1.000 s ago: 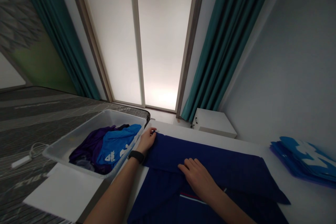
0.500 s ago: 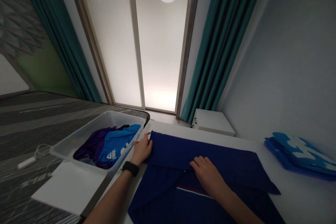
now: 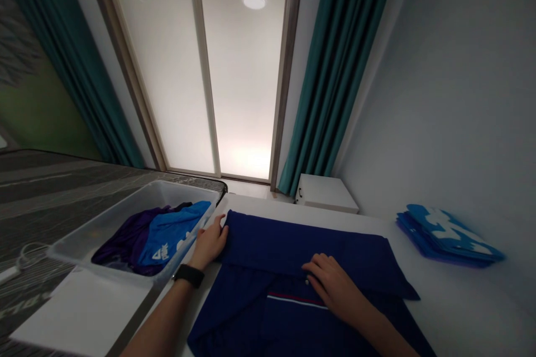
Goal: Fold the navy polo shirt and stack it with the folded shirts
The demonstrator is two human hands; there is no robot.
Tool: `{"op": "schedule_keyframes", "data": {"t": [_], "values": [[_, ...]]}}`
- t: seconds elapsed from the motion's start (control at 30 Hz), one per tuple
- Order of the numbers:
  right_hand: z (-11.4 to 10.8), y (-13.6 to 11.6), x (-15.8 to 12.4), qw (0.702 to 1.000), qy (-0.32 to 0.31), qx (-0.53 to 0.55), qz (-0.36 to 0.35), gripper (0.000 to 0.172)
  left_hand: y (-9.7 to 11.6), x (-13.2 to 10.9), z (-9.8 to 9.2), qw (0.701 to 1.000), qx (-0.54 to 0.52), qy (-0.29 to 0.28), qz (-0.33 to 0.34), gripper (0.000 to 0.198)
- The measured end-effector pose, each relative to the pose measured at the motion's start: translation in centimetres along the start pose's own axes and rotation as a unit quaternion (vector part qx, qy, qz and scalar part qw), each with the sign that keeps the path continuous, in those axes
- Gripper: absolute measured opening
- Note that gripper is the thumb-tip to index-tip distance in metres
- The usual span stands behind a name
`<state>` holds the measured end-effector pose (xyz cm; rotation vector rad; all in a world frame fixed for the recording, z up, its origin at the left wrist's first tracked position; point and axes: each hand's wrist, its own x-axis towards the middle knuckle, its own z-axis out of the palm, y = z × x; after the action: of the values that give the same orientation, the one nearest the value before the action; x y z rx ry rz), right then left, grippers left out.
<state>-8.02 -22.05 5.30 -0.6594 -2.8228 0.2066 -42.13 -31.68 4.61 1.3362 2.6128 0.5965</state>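
Seeing left hand [image 3: 210,244] loosely open at far-left corner of folded navy-blue cloth garment [image 3: 288,248] near far and left edges of flat white table [image 3: 456,307], right hand [image 3: 335,289] half-curled on garment, can't tell if gripping, then flat-folded blue-and-white cloth stack [image 3: 450,234] rightward by far edge, rectangular translucent plastic bin [image 3: 103,226] outside left edge.

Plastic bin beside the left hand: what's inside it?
The plastic bin holds purple clothing, a blue garment with white print and some dark cloth. Whatever lies beneath is covered and can't be seen.
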Motion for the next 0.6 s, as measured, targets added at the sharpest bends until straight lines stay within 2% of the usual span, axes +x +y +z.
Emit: {"op": "schedule_keyframes", "data": {"t": [0.13,0.33,0.47,0.6], "values": [[0.0,2.2,-2.7,0.998,0.021,0.012,0.050,0.027,-0.2,-0.2,0.0,1.000,0.001,-0.005,0.009,0.048],[0.3,3.9,-5.2,0.995,0.062,0.024,0.077,0.029,-0.4,0.1,0.4,0.999,0.033,-0.012,0.028,0.047],[0.6,5.9,-6.6,0.984,0.121,-0.026,0.131,0.031,-0.7,0.3,0.6,0.999,0.031,-0.003,0.030,0.047],[1.3,7.3,-8.1,0.976,0.132,-0.070,0.161,0.029,-1.0,0.5,0.7,0.999,0.024,0.003,0.029,0.049]]}}
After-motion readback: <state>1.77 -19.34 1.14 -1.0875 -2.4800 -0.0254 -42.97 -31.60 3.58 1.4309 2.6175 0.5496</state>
